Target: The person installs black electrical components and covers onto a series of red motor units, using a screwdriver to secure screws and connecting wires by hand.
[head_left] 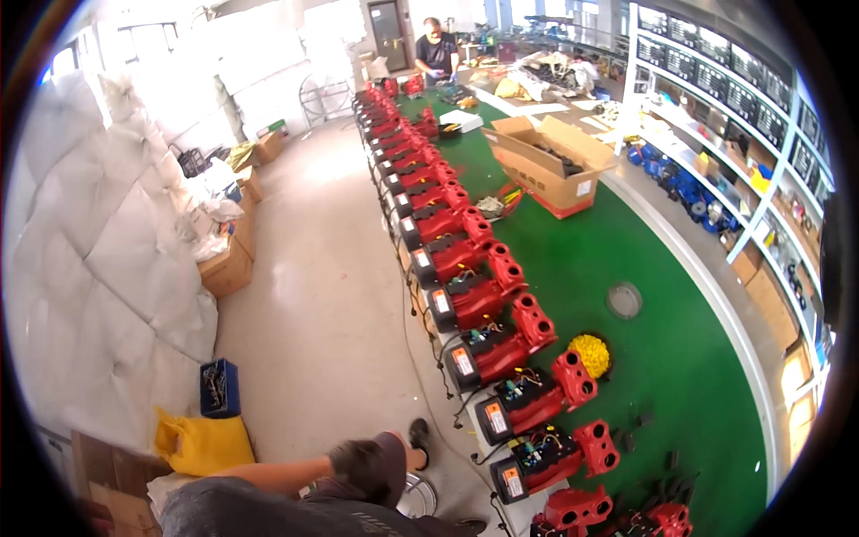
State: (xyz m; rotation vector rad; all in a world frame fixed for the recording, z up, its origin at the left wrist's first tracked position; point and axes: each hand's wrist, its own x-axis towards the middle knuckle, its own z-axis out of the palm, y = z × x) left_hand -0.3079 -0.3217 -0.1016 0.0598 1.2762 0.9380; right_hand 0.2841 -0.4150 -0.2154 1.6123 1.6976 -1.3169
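My left hand [360, 467], in a dark glove, is low over my thigh at the bottom of the view. I see nothing held in it, but how its fingers lie is hard to make out. My right hand is out of view. To the right, a long row of red machine units [537, 322] lines the edge of the green-topped table [662, 376]. Each has a cast red body with round openings and a black box end with a label. On the nearer ones, such as this unit [546, 461], the boxes are open and show wires and small parts.
A bowl of yellow pieces [590, 356], a round clear dish [625, 301] and a cardboard box [559, 170] stand on the table. Another person [437, 52] works at its far end. Shelves [716, 134] line the right. A yellow bag [201, 443] and blue bin [219, 387] sit left.
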